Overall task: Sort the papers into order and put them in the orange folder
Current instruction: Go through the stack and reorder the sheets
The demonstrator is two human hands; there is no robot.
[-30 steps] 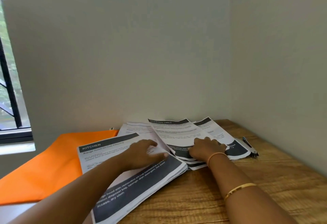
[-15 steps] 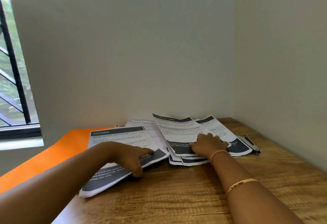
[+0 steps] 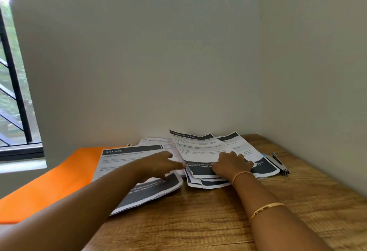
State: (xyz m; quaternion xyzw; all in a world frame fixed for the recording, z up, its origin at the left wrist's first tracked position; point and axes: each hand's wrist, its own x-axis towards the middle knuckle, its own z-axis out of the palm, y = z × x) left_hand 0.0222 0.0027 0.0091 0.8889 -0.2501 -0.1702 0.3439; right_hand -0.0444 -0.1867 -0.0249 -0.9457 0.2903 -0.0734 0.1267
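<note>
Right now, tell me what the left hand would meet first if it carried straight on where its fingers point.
The left hand points right, so it would likely first meet the DRESSING TABLE sheet, just before the right hand.

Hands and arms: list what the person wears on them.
No sleeves show; both forearms are bare. Behind the right hand, the wrist carries a thin orange band, and a slim gold bangle sits further up that forearm. The left hand and its arm show no jewellery.

- white "kitchen" paper stack (image 3: pixel 123 159) overlaps flat orange folder (image 3: pixel 59 181), left on brown wooden table (image 3: pixel 218 221).
- fanned white printed sheets (image 3: pixel 198 149) just right.
- perhaps a stapler (image 3: pixel 279 164), farthest right.
</note>
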